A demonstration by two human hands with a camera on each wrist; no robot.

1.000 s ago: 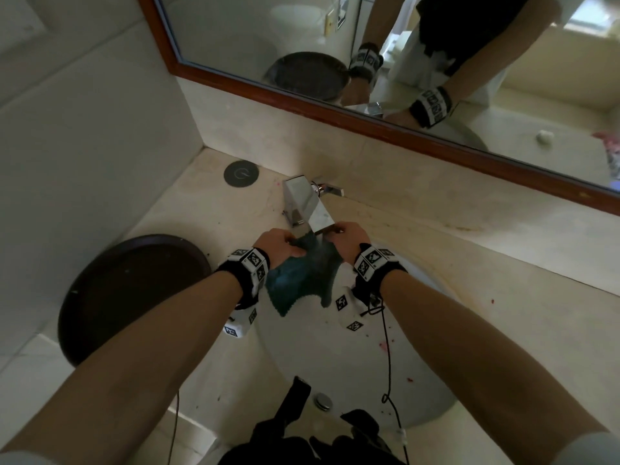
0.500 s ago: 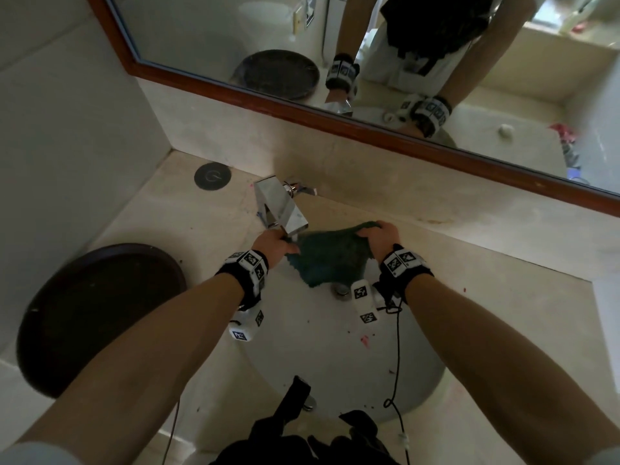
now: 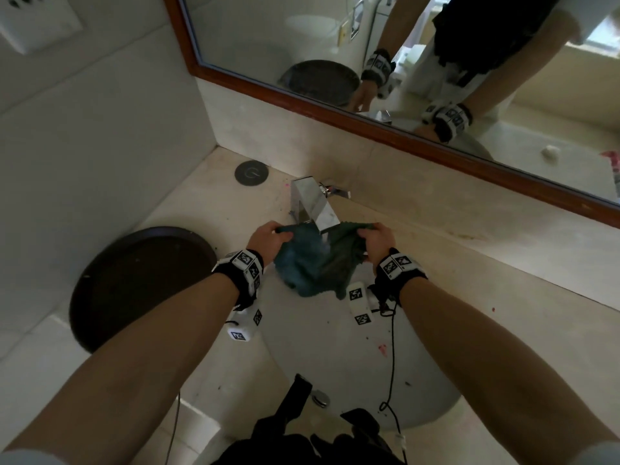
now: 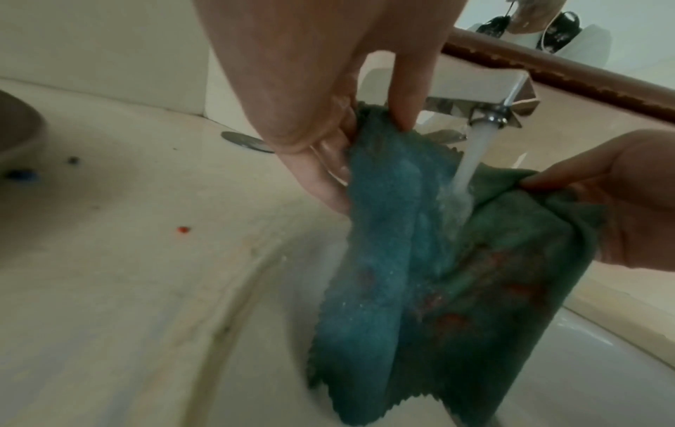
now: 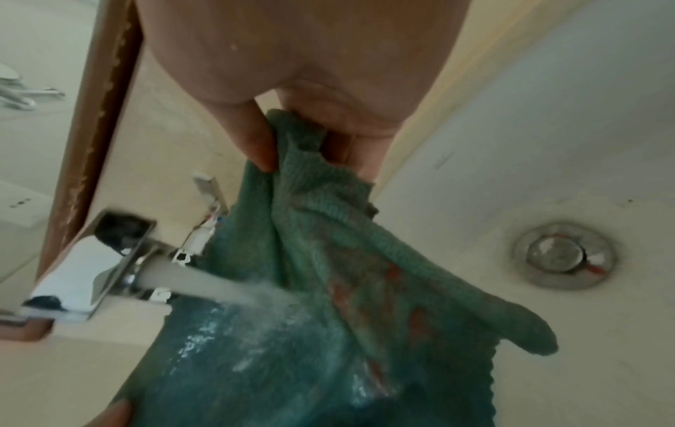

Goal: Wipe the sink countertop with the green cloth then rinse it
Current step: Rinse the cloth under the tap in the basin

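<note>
The green cloth [image 3: 315, 263] is held stretched over the sink [image 3: 419, 380], directly under the spout of the tap [image 3: 315, 206]. Its top edge is pinched at two points: by the left hand [image 3: 268, 238] at about 9 o'clock of the stream and by the right hand [image 3: 377, 241] at about 3 o'clock. In the left wrist view the thumb and fingers [image 4: 409, 95] of the left grip are seen pressed together on a bunched corner; in the right wrist view the right grip is likewise closed on a gathered fold.

The cloth's long axis is thus laid across from 9 to 3 o'clock, and the rest is left hanging toward 6 o'clock into the basin. The water [image 4: 471, 161] is met near the middle of the span, roughly equally near to both hands. Reddish stains [image 5: 394, 274] are seen on the right-hand half, so that half is judged to need shifting toward 9 o'clock, under the stream. The table [image 3: 201, 203] still carries coloured specks.
</note>
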